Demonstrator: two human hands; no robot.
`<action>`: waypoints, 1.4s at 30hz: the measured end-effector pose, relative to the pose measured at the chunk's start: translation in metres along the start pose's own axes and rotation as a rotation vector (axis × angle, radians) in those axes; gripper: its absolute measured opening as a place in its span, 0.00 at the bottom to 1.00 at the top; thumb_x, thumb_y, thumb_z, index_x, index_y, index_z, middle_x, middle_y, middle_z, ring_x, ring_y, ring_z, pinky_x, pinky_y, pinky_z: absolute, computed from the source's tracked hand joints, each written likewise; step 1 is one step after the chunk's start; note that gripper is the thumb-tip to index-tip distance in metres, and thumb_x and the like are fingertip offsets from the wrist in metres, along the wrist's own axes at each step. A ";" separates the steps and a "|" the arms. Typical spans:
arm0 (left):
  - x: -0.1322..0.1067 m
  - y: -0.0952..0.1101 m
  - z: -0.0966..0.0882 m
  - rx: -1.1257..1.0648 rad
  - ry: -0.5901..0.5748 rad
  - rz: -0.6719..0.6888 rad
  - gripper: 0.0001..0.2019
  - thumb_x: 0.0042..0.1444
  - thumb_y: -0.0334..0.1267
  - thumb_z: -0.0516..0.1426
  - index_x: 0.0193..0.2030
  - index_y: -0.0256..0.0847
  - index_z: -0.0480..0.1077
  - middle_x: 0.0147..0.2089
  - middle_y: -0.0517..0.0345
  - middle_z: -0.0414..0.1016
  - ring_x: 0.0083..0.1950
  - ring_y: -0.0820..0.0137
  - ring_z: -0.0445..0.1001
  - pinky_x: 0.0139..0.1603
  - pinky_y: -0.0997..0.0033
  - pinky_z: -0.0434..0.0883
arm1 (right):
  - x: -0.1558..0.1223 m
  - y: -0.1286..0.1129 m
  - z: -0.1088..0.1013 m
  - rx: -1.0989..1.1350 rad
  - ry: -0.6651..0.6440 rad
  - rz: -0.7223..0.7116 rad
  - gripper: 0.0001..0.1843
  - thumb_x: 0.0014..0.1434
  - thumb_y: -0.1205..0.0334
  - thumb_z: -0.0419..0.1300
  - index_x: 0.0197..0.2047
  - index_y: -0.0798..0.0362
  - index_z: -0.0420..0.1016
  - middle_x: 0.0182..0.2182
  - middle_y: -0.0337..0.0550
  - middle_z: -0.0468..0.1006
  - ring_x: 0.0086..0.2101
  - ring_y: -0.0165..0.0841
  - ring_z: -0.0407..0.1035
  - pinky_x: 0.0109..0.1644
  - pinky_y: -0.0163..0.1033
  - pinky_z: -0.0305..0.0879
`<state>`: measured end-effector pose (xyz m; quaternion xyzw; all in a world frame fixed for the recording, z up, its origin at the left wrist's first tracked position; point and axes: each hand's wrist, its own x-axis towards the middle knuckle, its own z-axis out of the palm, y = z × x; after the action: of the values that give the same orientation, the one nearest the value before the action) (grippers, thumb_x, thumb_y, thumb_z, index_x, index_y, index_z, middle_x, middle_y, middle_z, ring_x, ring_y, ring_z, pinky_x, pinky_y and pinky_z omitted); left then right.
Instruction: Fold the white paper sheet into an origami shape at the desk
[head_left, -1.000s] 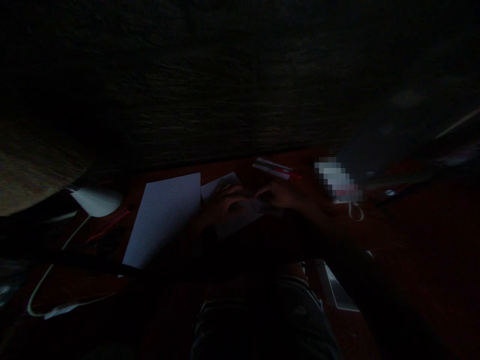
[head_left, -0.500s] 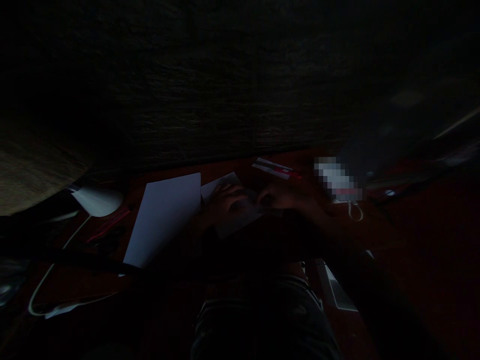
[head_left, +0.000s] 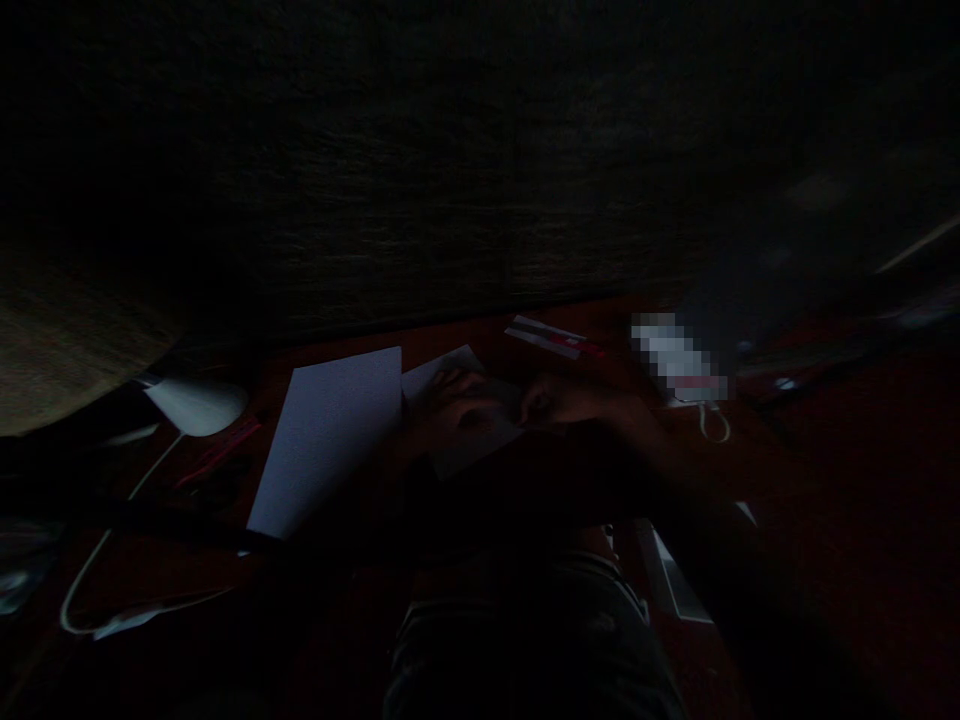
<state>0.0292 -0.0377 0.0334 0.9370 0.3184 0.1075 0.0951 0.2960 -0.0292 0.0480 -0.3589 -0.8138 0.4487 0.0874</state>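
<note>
A paper sheet [head_left: 476, 450] is pressed beneath the curled fingers of the left hand [head_left: 463, 402], its long axis slanting toward the right hand [head_left: 570, 400], whose bent fingers lie just beside it; any grip cannot be told.

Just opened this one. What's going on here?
A person is working with both bare hands at a dark red tabletop. The left hand and right hand are close together over a greyish sheet. A larger pale sheet of paper lies to the left of the hands, and a flat red-and-white item lies beyond them. The scene is very dark, so it cannot be made out whether either hand is gripping anything.
</note>
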 end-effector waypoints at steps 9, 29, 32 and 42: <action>-0.001 -0.005 0.001 -0.002 0.005 0.043 0.17 0.68 0.51 0.60 0.60 0.57 0.79 0.65 0.51 0.69 0.65 0.52 0.65 0.67 0.43 0.62 | -0.002 0.002 -0.001 0.027 -0.032 -0.018 0.15 0.49 0.71 0.62 0.36 0.51 0.89 0.35 0.41 0.88 0.33 0.33 0.77 0.40 0.35 0.70; 0.002 0.001 -0.002 -0.039 0.020 -0.034 0.17 0.71 0.44 0.55 0.62 0.50 0.77 0.65 0.51 0.75 0.66 0.54 0.70 0.68 0.46 0.62 | 0.003 0.014 0.001 0.011 -0.036 -0.042 0.16 0.51 0.71 0.62 0.39 0.51 0.89 0.36 0.42 0.88 0.33 0.32 0.78 0.37 0.34 0.70; 0.002 0.000 -0.002 -0.014 0.039 -0.066 0.20 0.71 0.45 0.55 0.66 0.47 0.73 0.66 0.50 0.75 0.66 0.54 0.69 0.69 0.45 0.61 | 0.004 0.013 0.001 0.007 -0.037 -0.023 0.16 0.51 0.72 0.61 0.39 0.52 0.89 0.35 0.41 0.88 0.33 0.32 0.78 0.38 0.34 0.70; 0.000 0.003 0.000 0.099 0.069 -0.155 0.25 0.71 0.52 0.55 0.68 0.44 0.71 0.70 0.44 0.67 0.68 0.48 0.64 0.69 0.41 0.60 | 0.003 0.010 0.000 -0.026 -0.039 -0.035 0.16 0.52 0.71 0.62 0.40 0.51 0.89 0.37 0.43 0.88 0.35 0.33 0.78 0.40 0.34 0.71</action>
<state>0.0309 -0.0400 0.0343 0.9088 0.3980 0.1161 0.0459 0.2994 -0.0237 0.0394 -0.3368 -0.8274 0.4433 0.0747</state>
